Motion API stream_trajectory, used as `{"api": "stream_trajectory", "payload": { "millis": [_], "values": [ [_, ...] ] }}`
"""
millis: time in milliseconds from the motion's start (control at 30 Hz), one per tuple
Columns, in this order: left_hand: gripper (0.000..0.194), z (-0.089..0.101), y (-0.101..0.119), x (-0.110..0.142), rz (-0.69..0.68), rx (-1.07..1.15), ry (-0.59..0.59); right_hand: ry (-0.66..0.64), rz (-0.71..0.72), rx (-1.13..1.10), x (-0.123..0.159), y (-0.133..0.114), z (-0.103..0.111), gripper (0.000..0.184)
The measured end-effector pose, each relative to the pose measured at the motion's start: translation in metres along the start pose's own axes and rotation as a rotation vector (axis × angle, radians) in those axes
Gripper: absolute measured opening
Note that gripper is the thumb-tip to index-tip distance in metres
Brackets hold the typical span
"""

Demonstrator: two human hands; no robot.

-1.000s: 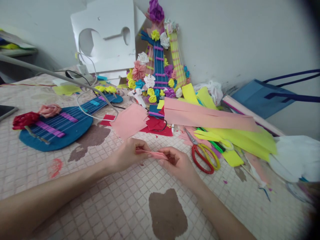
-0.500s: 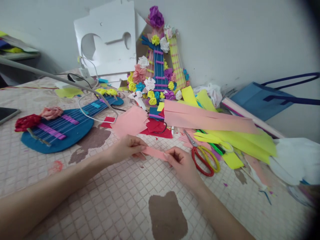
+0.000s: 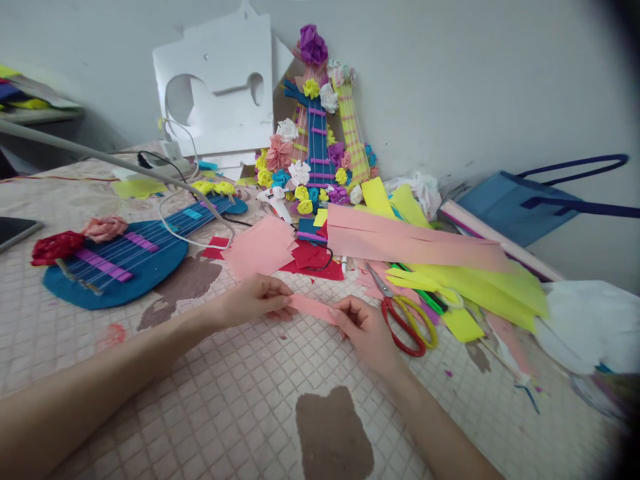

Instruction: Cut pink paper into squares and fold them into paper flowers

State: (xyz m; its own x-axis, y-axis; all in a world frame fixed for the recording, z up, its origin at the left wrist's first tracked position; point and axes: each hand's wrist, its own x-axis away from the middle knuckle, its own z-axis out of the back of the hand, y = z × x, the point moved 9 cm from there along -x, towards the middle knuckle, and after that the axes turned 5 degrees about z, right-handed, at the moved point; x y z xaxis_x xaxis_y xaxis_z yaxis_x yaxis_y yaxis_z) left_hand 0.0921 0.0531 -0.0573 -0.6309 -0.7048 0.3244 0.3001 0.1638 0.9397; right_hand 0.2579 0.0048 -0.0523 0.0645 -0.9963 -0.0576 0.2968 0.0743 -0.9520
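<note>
A narrow strip of pink crepe paper (image 3: 313, 307) is stretched between my two hands, just over the tabletop. My left hand (image 3: 261, 297) pinches its left end, thumb against fingers. At the other end my right hand (image 3: 361, 324) grips the strip the same way. Beyond my left hand lies a stack of pink paper squares (image 3: 260, 245). Scissors (image 3: 404, 325) with one red and one yellow handle rest right beside my right hand, their blades pointing away from me.
A blue paper guitar (image 3: 125, 257) with paper flowers lies at left. Flower-covered guitars (image 3: 320, 143) lean on the wall behind a white glue gun (image 3: 275, 203). Long pink crepe paper (image 3: 400, 237) and yellow paper (image 3: 495, 290) spread at right. A white cable (image 3: 200, 239) crosses the left side.
The view has shifted very slightly. Both hands keep hold of the pink strip in nearly the same place, with only a small shift of the left fingers.
</note>
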Motion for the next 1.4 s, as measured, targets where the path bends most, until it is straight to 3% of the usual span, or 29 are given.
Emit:
{"api": "stream_trajectory", "payload": {
  "millis": [133,267,400,533,600,833,967,1133,1300,1400],
  "values": [
    [0.030,-0.003,0.012,0.003,-0.132,-0.042,-0.001,-0.015,0.010,-0.006,0.001,-0.002,-0.005,0.020],
    [0.028,-0.001,0.004,0.004,-0.040,-0.056,0.101,-0.044,-0.027,-0.016,0.002,0.000,-0.006,0.021],
    [0.026,0.002,-0.001,0.004,0.024,-0.014,0.129,-0.044,-0.018,-0.009,0.000,-0.002,0.002,0.027],
    [0.024,-0.002,0.002,0.005,0.004,-0.018,0.123,-0.104,0.014,-0.111,0.000,-0.008,-0.008,0.033],
    [0.024,-0.008,0.005,0.007,-0.032,-0.022,0.103,-0.142,-0.009,-0.117,0.002,-0.007,-0.016,0.027],
    [0.021,-0.024,0.019,0.015,-0.160,-0.338,0.139,-0.136,0.003,-0.038,0.009,-0.011,-0.026,0.017],
    [0.023,-0.023,0.010,0.011,-0.070,-0.233,0.124,-0.133,-0.001,-0.007,0.007,-0.009,-0.018,0.016],
    [0.023,-0.020,0.005,0.009,-0.004,-0.046,0.098,-0.033,-0.007,0.007,0.001,-0.004,0.003,0.026],
    [0.025,-0.024,0.009,0.010,-0.035,-0.111,0.103,-0.130,0.004,-0.013,0.004,-0.007,-0.014,0.025],
    [0.025,-0.018,0.005,0.008,-0.035,-0.106,0.094,-0.108,0.007,0.023,0.003,-0.005,-0.010,0.025]
  ]
}}
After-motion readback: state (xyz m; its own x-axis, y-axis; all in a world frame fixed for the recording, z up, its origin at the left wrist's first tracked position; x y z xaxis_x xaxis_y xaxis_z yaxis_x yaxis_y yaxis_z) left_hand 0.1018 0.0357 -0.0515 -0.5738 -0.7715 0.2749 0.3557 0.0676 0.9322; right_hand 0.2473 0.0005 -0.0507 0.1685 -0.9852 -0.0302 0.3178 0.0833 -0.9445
